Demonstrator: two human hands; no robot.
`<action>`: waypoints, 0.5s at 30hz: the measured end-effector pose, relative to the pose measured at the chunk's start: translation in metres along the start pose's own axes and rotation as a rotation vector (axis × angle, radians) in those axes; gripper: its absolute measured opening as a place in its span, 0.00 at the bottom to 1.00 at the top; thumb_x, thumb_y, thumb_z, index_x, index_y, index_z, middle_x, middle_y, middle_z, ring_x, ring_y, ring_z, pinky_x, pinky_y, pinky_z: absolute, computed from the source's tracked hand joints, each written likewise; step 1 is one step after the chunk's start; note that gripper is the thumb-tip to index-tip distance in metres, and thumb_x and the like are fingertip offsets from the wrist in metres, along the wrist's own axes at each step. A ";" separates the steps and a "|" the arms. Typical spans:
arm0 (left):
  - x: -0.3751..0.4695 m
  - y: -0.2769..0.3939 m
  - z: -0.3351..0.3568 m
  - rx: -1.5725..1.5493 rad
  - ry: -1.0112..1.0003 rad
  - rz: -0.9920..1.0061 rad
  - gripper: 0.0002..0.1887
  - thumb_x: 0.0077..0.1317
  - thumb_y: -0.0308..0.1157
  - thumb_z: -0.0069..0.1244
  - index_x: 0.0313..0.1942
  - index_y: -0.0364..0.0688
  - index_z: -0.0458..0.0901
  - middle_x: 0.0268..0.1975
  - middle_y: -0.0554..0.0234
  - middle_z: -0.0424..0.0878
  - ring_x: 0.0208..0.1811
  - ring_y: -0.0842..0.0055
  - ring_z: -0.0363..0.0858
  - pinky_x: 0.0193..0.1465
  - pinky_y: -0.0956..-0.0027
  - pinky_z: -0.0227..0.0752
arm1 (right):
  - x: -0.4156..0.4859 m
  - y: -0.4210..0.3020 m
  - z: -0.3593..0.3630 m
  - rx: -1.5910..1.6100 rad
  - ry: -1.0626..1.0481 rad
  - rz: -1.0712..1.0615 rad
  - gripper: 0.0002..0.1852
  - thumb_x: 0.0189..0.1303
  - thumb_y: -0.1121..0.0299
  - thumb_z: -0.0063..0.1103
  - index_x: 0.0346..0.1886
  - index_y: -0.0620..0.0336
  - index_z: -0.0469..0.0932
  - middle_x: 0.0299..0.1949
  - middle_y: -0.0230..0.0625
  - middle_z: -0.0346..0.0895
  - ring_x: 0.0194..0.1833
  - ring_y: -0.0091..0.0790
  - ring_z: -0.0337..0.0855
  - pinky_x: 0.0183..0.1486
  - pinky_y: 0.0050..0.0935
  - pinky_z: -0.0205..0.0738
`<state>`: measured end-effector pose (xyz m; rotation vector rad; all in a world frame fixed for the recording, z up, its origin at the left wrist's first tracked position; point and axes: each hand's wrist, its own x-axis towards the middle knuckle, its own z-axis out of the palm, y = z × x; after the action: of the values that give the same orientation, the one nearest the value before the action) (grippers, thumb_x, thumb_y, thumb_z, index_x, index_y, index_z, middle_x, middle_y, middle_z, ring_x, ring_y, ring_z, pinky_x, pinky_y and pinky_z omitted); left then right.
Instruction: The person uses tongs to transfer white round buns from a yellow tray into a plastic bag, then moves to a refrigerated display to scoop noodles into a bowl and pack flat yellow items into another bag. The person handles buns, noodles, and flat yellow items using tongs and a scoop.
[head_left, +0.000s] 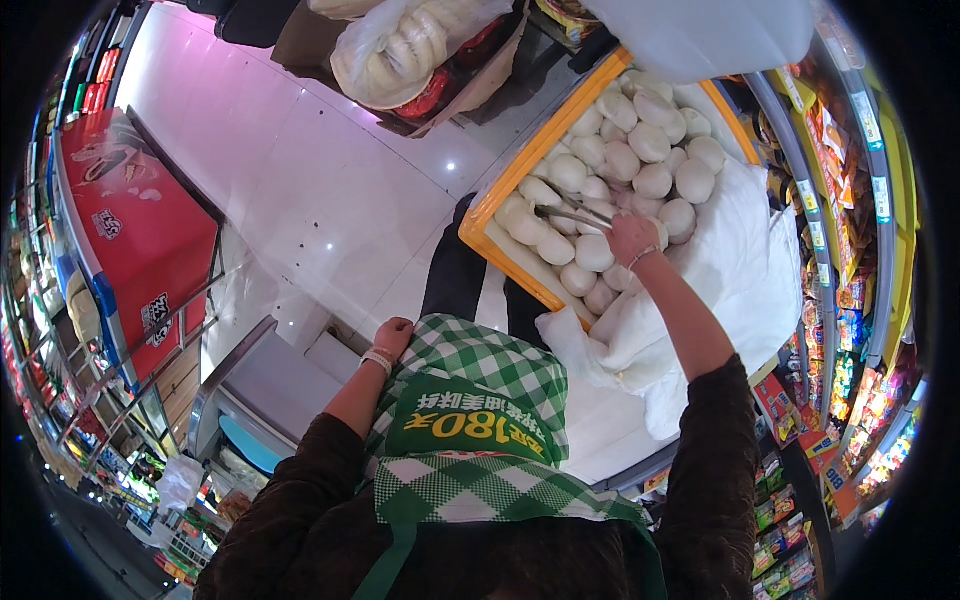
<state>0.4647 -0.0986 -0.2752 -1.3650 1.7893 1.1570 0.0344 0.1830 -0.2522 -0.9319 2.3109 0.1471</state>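
My right hand (634, 240) grips metal tongs (574, 216), whose jaws reach in among round white buns (622, 161) piled in an orange-rimmed crate (510, 176). The jaws are apart around or beside a bun near the crate's left side; which bun they touch, I cannot tell. A white cloth (720, 277) is folded back over the crate's near right part, under my forearm. My left hand (394, 335) rests with curled fingers at the edge of my green checked apron (487, 352), away from the crate; nothing shows in it.
Shelves of packaged snacks (847, 300) line the right side. Beyond the crate stands an open cardboard box (480, 90) with bagged pale food on top. To the left are a red display bin (142, 240) and a grey counter or cabinet (262, 375). Tiled floor (337, 202) lies between.
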 end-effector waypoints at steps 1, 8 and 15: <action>-0.001 0.000 0.000 -0.016 -0.002 -0.008 0.13 0.56 0.37 0.51 0.37 0.38 0.81 0.34 0.54 0.84 0.37 0.70 0.82 0.43 0.70 0.73 | -0.007 0.001 0.007 0.029 0.002 0.039 0.14 0.56 0.58 0.52 0.29 0.59 0.77 0.30 0.44 0.79 0.34 0.44 0.81 0.37 0.40 0.74; -0.001 -0.006 -0.001 -0.007 -0.003 -0.014 0.13 0.56 0.37 0.52 0.37 0.38 0.81 0.34 0.54 0.84 0.37 0.70 0.82 0.43 0.71 0.73 | -0.035 0.008 0.033 0.146 0.034 0.177 0.17 0.58 0.53 0.51 0.31 0.60 0.74 0.28 0.46 0.79 0.33 0.47 0.80 0.36 0.45 0.73; -0.004 -0.004 0.001 -0.022 0.008 -0.021 0.14 0.57 0.37 0.51 0.38 0.37 0.81 0.35 0.55 0.83 0.38 0.70 0.82 0.44 0.71 0.73 | -0.044 -0.013 0.019 0.081 0.015 0.174 0.16 0.56 0.55 0.55 0.33 0.61 0.74 0.33 0.44 0.78 0.34 0.45 0.81 0.35 0.41 0.75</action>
<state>0.4693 -0.0968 -0.2735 -1.3993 1.7682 1.1649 0.0766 0.2051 -0.2390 -0.6938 2.3920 0.1181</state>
